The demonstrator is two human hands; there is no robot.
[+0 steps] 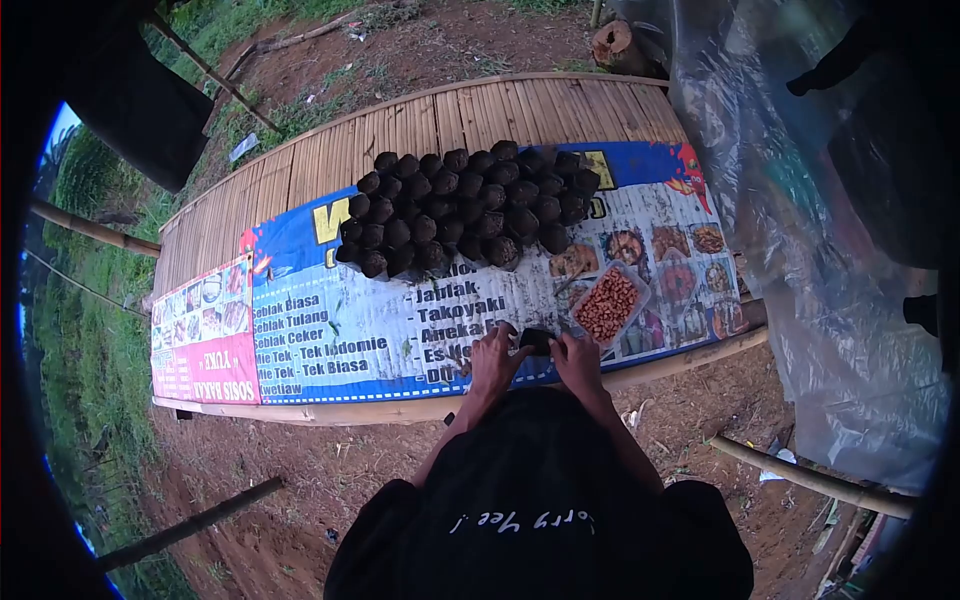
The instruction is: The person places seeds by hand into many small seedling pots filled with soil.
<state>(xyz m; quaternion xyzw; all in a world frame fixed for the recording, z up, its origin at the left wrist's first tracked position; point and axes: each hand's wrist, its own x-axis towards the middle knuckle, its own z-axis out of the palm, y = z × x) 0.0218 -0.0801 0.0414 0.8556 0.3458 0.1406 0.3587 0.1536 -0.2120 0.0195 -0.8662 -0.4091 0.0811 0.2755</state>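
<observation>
My left hand and my right hand meet at the near edge of the table. Between them is a small black seedling bag, its sides gripped by the closed fingers of each hand; what is inside it I cannot make out. Just beyond my right hand lies a clear plastic tub holding reddish-brown seeds that look like peanuts. Farther back, many black seedling bags filled with dark soil stand packed together in rows.
The bamboo-slat table is covered by a printed food-menu banner with soil smears. Clear plastic sheeting hangs at the right. Bamboo poles stand around, and a cut log lies behind the table.
</observation>
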